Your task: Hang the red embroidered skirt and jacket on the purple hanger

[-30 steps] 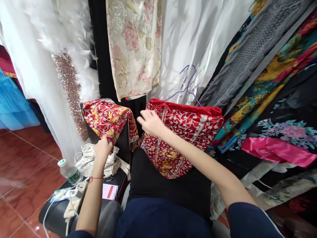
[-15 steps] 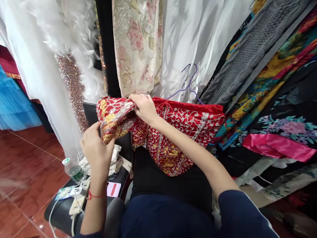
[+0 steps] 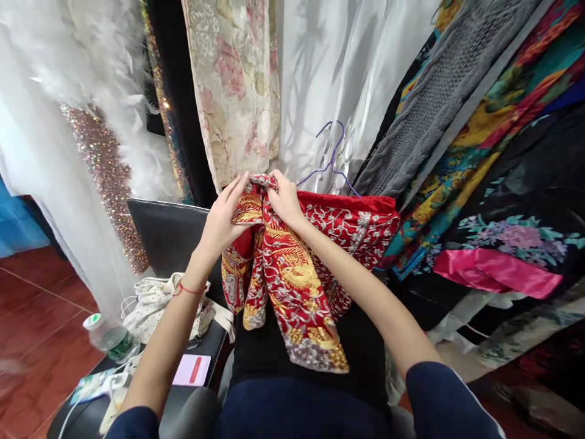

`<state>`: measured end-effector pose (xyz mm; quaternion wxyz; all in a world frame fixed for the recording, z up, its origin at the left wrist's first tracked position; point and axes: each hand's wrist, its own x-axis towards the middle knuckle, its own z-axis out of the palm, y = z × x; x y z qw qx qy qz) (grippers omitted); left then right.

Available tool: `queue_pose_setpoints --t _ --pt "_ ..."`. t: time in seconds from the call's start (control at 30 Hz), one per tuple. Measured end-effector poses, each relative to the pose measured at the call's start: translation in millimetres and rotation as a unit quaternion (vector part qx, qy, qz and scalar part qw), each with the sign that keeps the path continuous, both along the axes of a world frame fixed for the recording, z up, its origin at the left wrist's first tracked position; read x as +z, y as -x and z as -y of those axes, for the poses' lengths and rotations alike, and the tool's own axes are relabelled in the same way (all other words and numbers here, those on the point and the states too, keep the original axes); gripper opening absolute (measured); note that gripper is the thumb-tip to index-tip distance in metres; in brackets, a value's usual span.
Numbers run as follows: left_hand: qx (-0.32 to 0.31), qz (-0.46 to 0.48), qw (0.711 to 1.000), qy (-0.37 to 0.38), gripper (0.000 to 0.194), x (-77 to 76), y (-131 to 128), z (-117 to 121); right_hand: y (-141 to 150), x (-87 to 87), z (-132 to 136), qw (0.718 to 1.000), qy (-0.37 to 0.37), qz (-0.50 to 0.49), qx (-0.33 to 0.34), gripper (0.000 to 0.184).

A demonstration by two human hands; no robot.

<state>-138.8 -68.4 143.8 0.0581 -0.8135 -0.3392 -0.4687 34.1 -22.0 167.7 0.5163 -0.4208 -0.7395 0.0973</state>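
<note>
We have both hands closed on the red embroidered garment (image 3: 299, 274), close together at its gathered top: our left hand (image 3: 220, 218) holds its left edge, fingers over the cloth, while our right hand (image 3: 287, 200) pinches it just beside. The garment hangs below the hands, toward our body. Its longest panel runs down and slants to our right, its tip over our black-clad lap (image 3: 365, 360); the right hand is the nearer to that panel's upper end, and shorter folds drop nearer the left. Behind the right forearm, a second red piece (image 3: 377, 222) lies below a purple hanger (image 3: 333, 163). Out to the left are a black backrest (image 3: 169, 238), a dotted cloth (image 3: 148, 305) and a bottle (image 3: 116, 342).
</note>
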Motion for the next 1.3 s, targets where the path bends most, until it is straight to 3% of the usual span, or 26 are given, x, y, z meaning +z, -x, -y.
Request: queue_pose_setpoints --t 0.1,0.17,0.2,0.27,0.37,0.47,0.57,0.63,0.7,0.77,0.87,0.93,1.03,1.1,1.17,1.3 --pt "0.087 -0.004 0.996 -0.033 0.033 1.9 -2 -25 3 -2.3 -26 0.990 0.070 -0.018 0.119 0.022" --pt "0.151 0.020 0.988 -0.029 0.026 8.6 3 -46 6 1.0 -40 0.978 0.090 0.020 0.185 0.035" --pt "0.185 0.026 0.982 -0.021 0.027 13.8 6 -56 6 2.8 -46 0.978 0.082 0.056 0.182 0.042" --pt "0.260 0.009 0.966 0.006 0.029 26.5 11 -74 4 5.0 -57 0.983 0.064 0.152 0.085 0.045" --pt "0.363 -0.052 0.928 0.060 0.029 46.8 12 -96 -2 4.8 -71 0.958 0.100 0.254 -0.088 0.039" --pt "0.417 -0.078 0.900 0.103 0.029 62.8 12 -118 -9 7.3 -78 0.942 0.153 0.282 -0.101 0.040" --pt "0.436 -0.067 0.888 0.135 0.030 73.1 17 -140 -22 19.5 -73 0.923 0.187 0.335 -0.010 0.022" --pt "0.433 -0.056 0.887 0.148 0.031 77.3 18 -150 -33 30.2 -66 0.896 0.216 0.373 0.109 0.008" --pt "0.422 -0.053 0.892 0.153 0.033 80.2 15 -156 -42 37.6 -61 0.863 0.245 0.374 0.233 0.012" --pt "0.405 -0.064 0.899 0.155 0.030 82.7 5 -156 -46 38.7 -62 0.870 0.244 0.335 0.268 0.024" --pt "0.341 -0.104 0.925 0.131 0.020 87.5 -16 -149 -41 30.3 -76 0.932 0.203 0.271 0.128 0.040" --pt "0.272 -0.134 0.948 0.098 0.019 91.6 -29 -142 -34 22.9 -88 0.950 0.188 0.248 0.023 0.043" --pt "0.218 -0.163 0.961 0.061 0.020 96.2 -45 -129 -27 16.2 -101 0.961 0.150 0.223 -0.060 0.032" --pt "0.232 -0.172 0.956 0.056 0.021 94.1 -54 -119 -28 16.2 -105 0.966 0.125 0.213 -0.077 0.025" --pt "0.275 -0.172 0.944 0.058 0.019 84.9 -62 -109 -32 19.5 -107 0.968 0.117 0.204 -0.088 0.033" --pt "0.377 -0.151 0.909 0.091 0.037 50.2 -63 -103 -47 29.7 -109 0.975 0.078 0.147 -0.144 0.045"
